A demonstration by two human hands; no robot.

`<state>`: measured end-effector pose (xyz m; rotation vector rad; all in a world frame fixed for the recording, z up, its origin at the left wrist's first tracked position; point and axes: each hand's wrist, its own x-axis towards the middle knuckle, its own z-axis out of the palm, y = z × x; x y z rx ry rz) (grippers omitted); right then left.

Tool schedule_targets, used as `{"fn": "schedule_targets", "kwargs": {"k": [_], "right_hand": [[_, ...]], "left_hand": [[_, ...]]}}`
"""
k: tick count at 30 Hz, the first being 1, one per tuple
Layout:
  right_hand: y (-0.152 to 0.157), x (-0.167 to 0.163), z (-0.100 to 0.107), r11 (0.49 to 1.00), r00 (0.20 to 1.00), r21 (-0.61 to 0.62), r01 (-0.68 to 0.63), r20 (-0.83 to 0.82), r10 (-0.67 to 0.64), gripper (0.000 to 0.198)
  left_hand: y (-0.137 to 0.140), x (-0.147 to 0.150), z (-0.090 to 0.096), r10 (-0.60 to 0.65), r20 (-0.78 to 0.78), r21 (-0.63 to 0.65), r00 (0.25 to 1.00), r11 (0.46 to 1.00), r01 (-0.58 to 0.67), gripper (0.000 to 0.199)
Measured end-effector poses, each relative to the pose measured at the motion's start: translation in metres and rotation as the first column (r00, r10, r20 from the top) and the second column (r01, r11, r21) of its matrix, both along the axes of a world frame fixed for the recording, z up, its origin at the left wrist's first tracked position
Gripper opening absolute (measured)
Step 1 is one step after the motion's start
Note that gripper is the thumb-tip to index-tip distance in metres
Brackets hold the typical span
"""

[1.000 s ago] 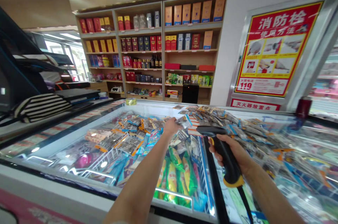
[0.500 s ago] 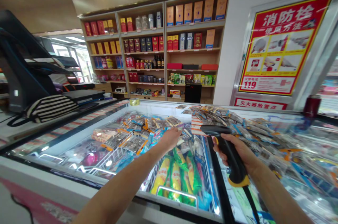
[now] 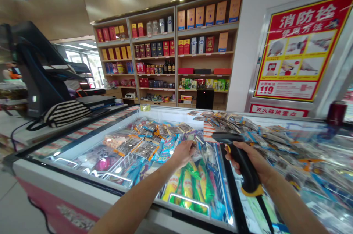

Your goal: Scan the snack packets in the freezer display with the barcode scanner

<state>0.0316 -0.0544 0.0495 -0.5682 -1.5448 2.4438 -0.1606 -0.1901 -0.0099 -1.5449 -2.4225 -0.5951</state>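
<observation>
My right hand point(image 3: 249, 160) is wrapped round the grip of a black and yellow barcode scanner point(image 3: 242, 166). The scanner's head points left, over the dark dividing bar of a chest freezer point(image 3: 91, 180). Inside the freezer's open part, my left hand point(image 3: 184, 153) has its fingers bent together among the packs. What they hold, if anything, is hidden. Just below it, yellow and green corn-shaped ice-cream packs point(image 3: 187, 186) fill a white wire basket point(image 3: 190, 200). Left of that hand lie blue ice-cream packs point(image 3: 167, 149) and brown packs with orange edges point(image 3: 146, 149).
Many flat packs point(image 3: 275, 142) are spread across the freezer's right side. A checkout screen point(image 3: 41, 68) and a striped pouch point(image 3: 67, 113) stand on the left counter. A roll of tape point(image 3: 145, 107) sits on the far rim. Shelves of boxes point(image 3: 154, 49) line the back.
The view has turned slightly left, so the scene sits further right. My left hand has drawn a little closer to me. The scanner stays in my right hand.
</observation>
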Motion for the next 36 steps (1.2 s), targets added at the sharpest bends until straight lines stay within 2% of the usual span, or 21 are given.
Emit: {"fn": "schedule_targets", "kwargs": {"k": [3, 5, 7, 8, 9, 11, 13, 14, 15, 17, 20, 25, 31, 36], "right_hand": [[0.000, 0.001, -0.001, 1.000, 1.000, 0.011, -0.009, 0.002, 0.009, 0.023], [0.001, 0.001, -0.001, 1.000, 1.000, 0.010, -0.023, -0.001, 0.023, 0.023], [0.002, -0.001, 0.001, 0.999, 0.999, 0.013, -0.030, -0.017, 0.031, 0.022], [0.001, -0.003, 0.002, 0.999, 0.999, 0.021, -0.027, -0.023, 0.027, 0.022], [0.000, -0.005, 0.005, 0.999, 1.000, 0.033, -0.020, -0.022, 0.021, 0.021], [-0.005, -0.010, 0.009, 0.998, 1.000, 0.063, -0.004, 0.001, 0.004, 0.021], [-0.013, -0.016, 0.011, 0.995, 1.000, 0.095, 0.017, 0.024, -0.019, 0.020], [-0.017, -0.018, 0.011, 0.994, 0.999, 0.110, 0.026, 0.032, -0.030, 0.019], [-0.021, -0.020, 0.011, 0.991, 0.999, 0.127, 0.032, 0.039, -0.038, 0.018], [-0.027, -0.023, 0.008, 0.986, 0.997, 0.164, 0.031, 0.059, -0.042, 0.016], [-0.034, -0.023, 0.006, 0.980, 0.994, 0.197, -0.013, 0.112, -0.010, 0.017], [-0.038, -0.019, 0.006, 0.980, 0.990, 0.197, -0.038, 0.138, 0.011, 0.019], [-0.037, -0.016, 0.004, 0.978, 0.994, 0.197, -0.062, 0.105, 0.041, 0.019], [-0.033, -0.015, 0.000, 0.983, 0.993, 0.162, -0.091, 0.091, 0.077, 0.020]], "left_hand": [[0.001, -0.002, -0.005, -0.019, 0.011, 0.042, 1.000, 0.999, 0.018, 0.033], [0.006, -0.008, -0.007, -0.004, 0.074, 0.107, 0.997, 0.994, -0.004, 0.027], [0.012, -0.019, -0.005, 0.007, 0.233, 0.238, 0.972, 0.969, -0.064, 0.024], [0.015, -0.027, -0.003, -0.006, 0.347, 0.331, 0.938, 0.936, -0.117, 0.025], [0.018, -0.035, 0.000, -0.045, 0.474, 0.433, 0.879, 0.881, -0.189, 0.027], [0.023, -0.053, 0.006, -0.234, 0.681, 0.605, 0.694, 0.713, -0.354, 0.030], [0.026, -0.068, 0.010, -0.469, 0.743, 0.669, 0.478, 0.550, -0.500, 0.030], [0.026, -0.075, 0.011, -0.556, 0.736, 0.667, 0.386, 0.502, -0.550, 0.029], [0.026, -0.080, 0.012, -0.612, 0.727, 0.655, 0.311, 0.480, -0.584, 0.028], [0.024, -0.087, 0.011, -0.650, 0.728, 0.612, 0.217, 0.475, -0.632, 0.025], [0.023, -0.091, 0.010, -0.639, 0.753, 0.562, 0.156, 0.503, -0.656, 0.023], [0.025, -0.087, 0.013, -0.605, 0.778, 0.566, 0.172, 0.553, -0.611, 0.023], [0.026, -0.088, 0.012, -0.593, 0.780, 0.568, 0.200, 0.539, -0.622, 0.022], [0.026, -0.090, 0.009, -0.570, 0.798, 0.548, 0.193, 0.555, -0.626, 0.024]]}}
